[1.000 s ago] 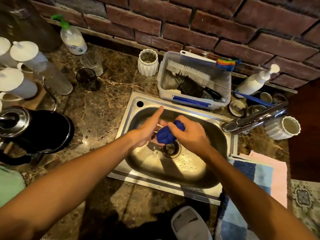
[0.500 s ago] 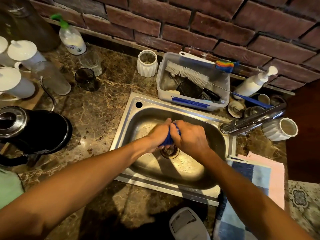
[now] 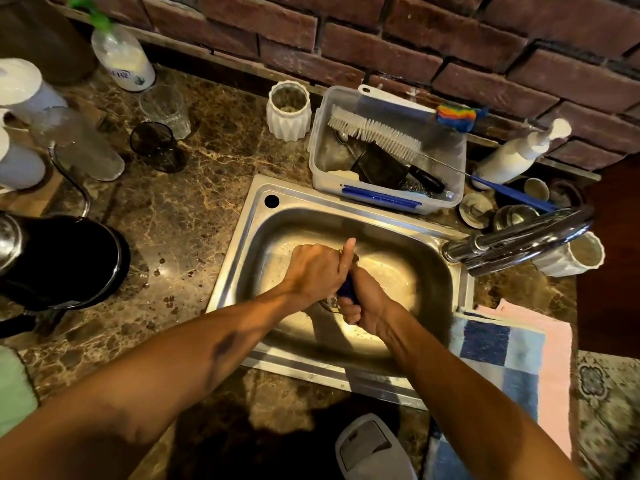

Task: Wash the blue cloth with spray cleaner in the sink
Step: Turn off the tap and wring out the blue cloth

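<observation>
Over the middle of the steel sink [image 3: 446, 317], both hands press together around the blue cloth [image 3: 347, 291], of which only a small dark-blue strip shows between them. The left hand [image 3: 317, 270] is closed on the cloth, thumb pointing up; the right hand [image 3: 364, 299] is clenched on it from the sink's near side. Behind the sink sits a clear plastic tub [image 3: 453, 174] of brushes; the tap [image 3: 512, 242] reaches in from its right rim
</observation>
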